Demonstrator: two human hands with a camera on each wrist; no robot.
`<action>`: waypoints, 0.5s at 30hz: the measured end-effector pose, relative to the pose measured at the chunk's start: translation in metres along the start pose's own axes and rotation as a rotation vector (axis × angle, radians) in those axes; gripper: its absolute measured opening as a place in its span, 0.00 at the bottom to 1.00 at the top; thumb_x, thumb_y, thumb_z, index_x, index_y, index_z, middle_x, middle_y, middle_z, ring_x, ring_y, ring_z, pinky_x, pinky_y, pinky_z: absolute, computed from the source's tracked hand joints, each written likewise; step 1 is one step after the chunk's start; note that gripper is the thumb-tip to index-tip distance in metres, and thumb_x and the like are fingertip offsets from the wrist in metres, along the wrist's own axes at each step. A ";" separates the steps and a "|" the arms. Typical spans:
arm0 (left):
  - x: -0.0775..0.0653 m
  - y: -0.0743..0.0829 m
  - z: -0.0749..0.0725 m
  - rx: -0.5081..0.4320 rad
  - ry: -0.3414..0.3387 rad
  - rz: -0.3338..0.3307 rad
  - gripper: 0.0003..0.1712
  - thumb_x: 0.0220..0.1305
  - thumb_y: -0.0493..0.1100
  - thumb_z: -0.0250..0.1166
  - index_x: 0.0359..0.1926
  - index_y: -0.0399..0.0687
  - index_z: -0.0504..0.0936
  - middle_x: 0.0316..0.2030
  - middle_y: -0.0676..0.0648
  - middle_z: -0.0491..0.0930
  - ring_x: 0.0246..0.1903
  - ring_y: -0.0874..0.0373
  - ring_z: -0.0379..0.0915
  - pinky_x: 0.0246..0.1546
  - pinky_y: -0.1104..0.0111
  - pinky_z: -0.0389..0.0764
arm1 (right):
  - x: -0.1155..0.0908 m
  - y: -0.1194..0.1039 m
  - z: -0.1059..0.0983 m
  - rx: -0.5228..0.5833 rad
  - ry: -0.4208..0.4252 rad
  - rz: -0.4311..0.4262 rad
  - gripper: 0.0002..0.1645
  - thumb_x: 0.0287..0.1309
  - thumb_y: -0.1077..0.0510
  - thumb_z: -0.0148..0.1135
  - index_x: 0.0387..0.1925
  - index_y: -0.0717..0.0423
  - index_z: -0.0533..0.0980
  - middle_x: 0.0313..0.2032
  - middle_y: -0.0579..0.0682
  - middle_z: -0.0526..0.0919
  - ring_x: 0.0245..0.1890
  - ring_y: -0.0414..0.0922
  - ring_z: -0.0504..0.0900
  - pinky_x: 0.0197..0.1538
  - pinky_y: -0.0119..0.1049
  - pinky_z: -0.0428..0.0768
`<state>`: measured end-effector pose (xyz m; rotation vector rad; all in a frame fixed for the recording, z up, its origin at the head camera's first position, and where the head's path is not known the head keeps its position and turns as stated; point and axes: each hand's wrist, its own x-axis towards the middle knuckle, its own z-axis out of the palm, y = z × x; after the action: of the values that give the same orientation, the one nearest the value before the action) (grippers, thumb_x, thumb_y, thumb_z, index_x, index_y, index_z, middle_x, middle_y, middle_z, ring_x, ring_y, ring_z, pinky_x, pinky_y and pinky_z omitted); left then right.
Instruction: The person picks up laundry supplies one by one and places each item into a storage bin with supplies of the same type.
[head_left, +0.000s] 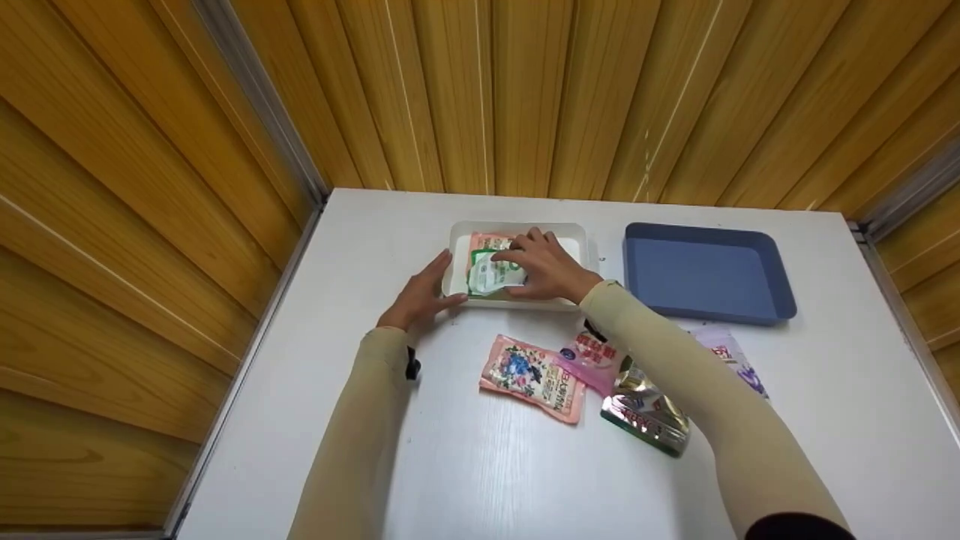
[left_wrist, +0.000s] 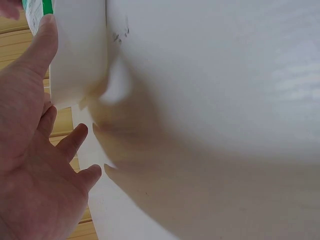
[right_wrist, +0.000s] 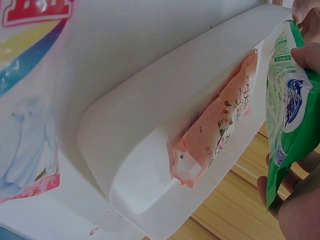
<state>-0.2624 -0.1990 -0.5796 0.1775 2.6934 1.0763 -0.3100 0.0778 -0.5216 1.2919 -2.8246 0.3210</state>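
A white tray (head_left: 576,241) lies on the table, holding a peach-pink floral packet (right_wrist: 212,127). Over it, my right hand (head_left: 551,270) grips a green-and-white packet (right_wrist: 287,107) between thumb and fingers. In the right wrist view that packet is tilted at the tray's far side, partly covered by the fingers. At the tray's left end is my left hand (head_left: 420,296), fingers spread around the corner. The left wrist view has its thumb (left_wrist: 46,42) along the tray's front wall and the other fingers loosely bent.
A blue tray (head_left: 705,274) stands to the right. In front lie a peach floral packet (head_left: 532,379), a pink packet (head_left: 592,360), a silver-and-green packet (head_left: 649,416) and a purple-white packet (head_left: 731,360), partly under the right forearm. Wood-patterned panels (head_left: 525,97) border the table.
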 end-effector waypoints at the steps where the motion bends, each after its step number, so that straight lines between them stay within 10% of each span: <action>1: 0.000 0.000 0.000 -0.002 0.000 -0.004 0.58 0.64 0.60 0.71 0.83 0.57 0.45 0.82 0.55 0.41 0.81 0.53 0.37 0.80 0.55 0.45 | 0.000 0.000 0.000 -0.001 0.000 -0.001 0.37 0.57 0.38 0.71 0.67 0.40 0.76 0.59 0.55 0.78 0.53 0.55 0.70 0.57 0.55 0.70; 15: -0.001 -0.001 0.001 -0.038 0.006 -0.023 0.59 0.63 0.59 0.73 0.83 0.59 0.46 0.82 0.58 0.41 0.81 0.52 0.36 0.80 0.53 0.44 | 0.005 -0.001 0.001 0.011 -0.021 0.018 0.37 0.57 0.38 0.72 0.68 0.40 0.76 0.60 0.55 0.77 0.55 0.55 0.69 0.60 0.56 0.69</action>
<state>-0.2609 -0.1988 -0.5806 0.1361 2.6710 1.1226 -0.3131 0.0733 -0.5219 1.2807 -2.8570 0.3260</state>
